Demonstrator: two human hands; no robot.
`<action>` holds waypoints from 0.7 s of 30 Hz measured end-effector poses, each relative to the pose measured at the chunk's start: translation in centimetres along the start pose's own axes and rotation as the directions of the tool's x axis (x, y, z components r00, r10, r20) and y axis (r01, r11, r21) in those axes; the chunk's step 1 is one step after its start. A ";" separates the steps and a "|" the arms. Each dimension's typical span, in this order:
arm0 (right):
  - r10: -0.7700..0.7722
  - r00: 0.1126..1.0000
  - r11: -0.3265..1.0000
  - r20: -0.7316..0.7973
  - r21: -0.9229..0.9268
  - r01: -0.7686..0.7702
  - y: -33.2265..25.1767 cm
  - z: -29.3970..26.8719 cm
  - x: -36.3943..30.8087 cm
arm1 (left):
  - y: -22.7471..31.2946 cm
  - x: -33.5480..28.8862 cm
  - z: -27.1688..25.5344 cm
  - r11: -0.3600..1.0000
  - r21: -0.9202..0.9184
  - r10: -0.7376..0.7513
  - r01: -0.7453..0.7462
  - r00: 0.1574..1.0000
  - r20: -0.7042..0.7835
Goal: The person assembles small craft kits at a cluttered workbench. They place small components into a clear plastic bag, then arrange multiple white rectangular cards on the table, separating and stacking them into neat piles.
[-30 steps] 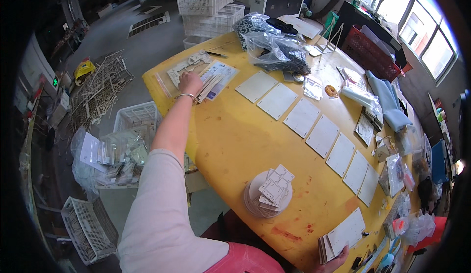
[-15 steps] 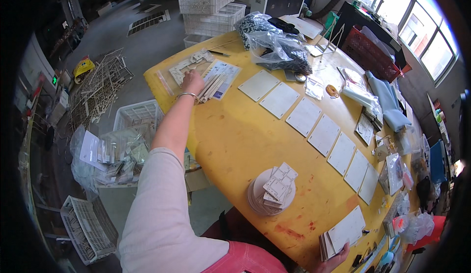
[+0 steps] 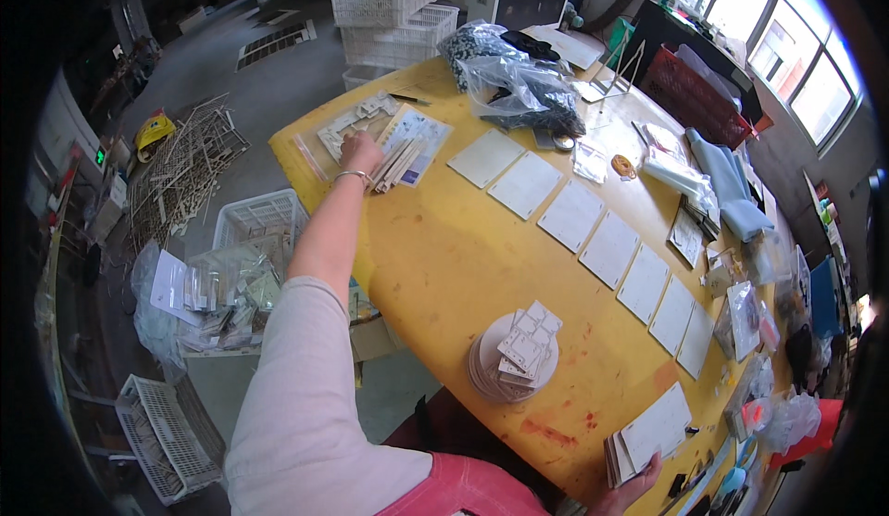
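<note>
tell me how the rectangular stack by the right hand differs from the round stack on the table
Shape: the rectangular stack has oblong panels; the round stack has discs.
On top: small cut-out plates lie on the round stack; none lie on the rectangular stack.
Contact: the right hand holds the rectangular stack; no hand touches the round stack.
Both are pale piles of thin, flat pieces.

there are 2 hands (image 3: 361, 153), 7 panels (image 3: 609, 249) in a row, 1 red crate (image 3: 694, 99) and 1 yellow table (image 3: 417, 257)
</note>
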State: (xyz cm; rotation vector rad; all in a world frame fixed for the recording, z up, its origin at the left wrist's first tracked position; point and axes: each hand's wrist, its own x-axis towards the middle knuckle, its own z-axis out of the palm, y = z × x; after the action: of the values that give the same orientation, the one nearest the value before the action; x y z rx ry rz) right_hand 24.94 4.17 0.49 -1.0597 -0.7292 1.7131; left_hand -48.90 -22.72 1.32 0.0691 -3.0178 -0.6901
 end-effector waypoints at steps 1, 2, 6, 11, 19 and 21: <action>0.000 1.000 1.000 0.001 0.006 0.000 0.0 0.0 0.1 | 0.0 0.1 -0.2 1.000 -0.011 0.010 -0.010 1.000 -0.010; 0.014 0.999 0.999 0.048 0.043 -0.016 0.0 -0.2 0.3 | -0.1 0.1 -0.3 1.000 -0.016 0.020 -0.020 0.999 0.030; -0.007 1.000 1.000 0.008 0.017 0.007 0.2 -0.8 0.8 | -0.5 0.5 -0.6 0.997 -0.032 0.072 -0.070 0.995 0.062; 0.004 0.999 1.000 0.051 0.015 -0.005 0.1 -1.1 0.8 | -1.6 1.9 -0.1 0.990 -0.034 0.139 -0.136 0.982 0.127; -0.025 1.000 0.999 -0.003 0.019 0.025 -0.1 0.5 -0.1 | -3.5 3.0 1.1 0.978 -0.186 0.137 -0.093 0.961 0.241; -0.029 1.000 0.999 0.007 0.014 0.029 0.0 0.3 0.0 | -4.1 2.1 1.0 0.916 -0.401 0.107 0.024 0.947 0.302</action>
State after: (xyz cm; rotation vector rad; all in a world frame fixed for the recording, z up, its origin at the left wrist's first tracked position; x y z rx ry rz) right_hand 24.66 4.15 0.66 -1.0292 -0.7333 1.6959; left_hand -50.94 -26.07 -1.28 -0.1366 -3.0761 -1.4272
